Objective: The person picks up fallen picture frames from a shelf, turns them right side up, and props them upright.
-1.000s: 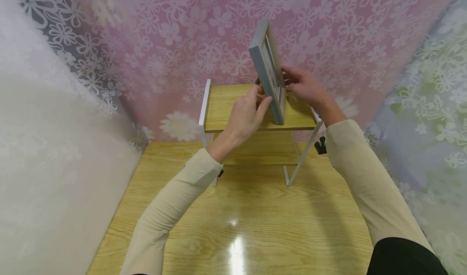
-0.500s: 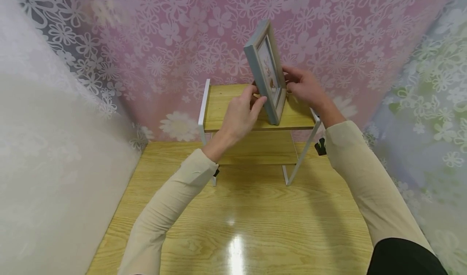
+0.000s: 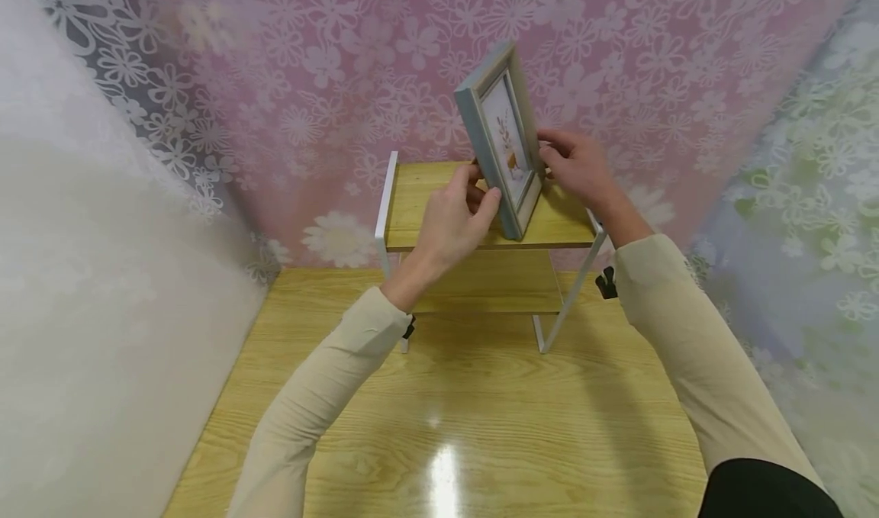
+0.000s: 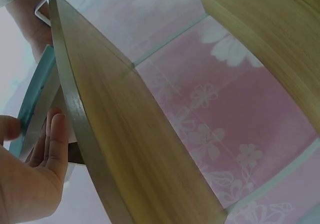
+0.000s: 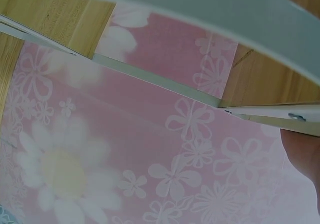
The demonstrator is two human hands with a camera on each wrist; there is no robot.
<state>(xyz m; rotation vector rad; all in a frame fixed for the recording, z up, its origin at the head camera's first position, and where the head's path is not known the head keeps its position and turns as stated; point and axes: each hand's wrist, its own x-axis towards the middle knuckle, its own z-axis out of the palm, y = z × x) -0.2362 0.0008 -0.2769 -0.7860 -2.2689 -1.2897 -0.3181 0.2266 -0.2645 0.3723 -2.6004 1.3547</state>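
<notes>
A grey-blue picture frame (image 3: pixel 481 152) stands upright, turned at an angle, on the wooden top of a small side table (image 3: pixel 419 197). Its picture shows a plant sprig. My left hand (image 3: pixel 449 217) pinches the frame's near left edge, thumb in front and fingers behind. At the opposite side, my right hand (image 3: pixel 580 171) holds the frame's right edge, its fingertips partly hidden behind it. The left wrist view shows the left hand (image 4: pixel 30 179) with the frame's bluish side (image 4: pixel 37 102) between thumb and fingers. Only part of the right hand (image 5: pixel 302 156) appears in the right wrist view.
White metal legs (image 3: pixel 570 293) carry the table, with a lower wooden shelf (image 3: pixel 494 278) beneath the top. A pink flowered wall (image 3: pixel 330 121) rises right behind it. Pale walls stand left and right of the wood-pattern floor (image 3: pixel 384 426).
The picture frame has turned so its front faces the camera more, showing more of the picture. My left hand has shifted slightly left with its edge; the right hand stays at the other side.
</notes>
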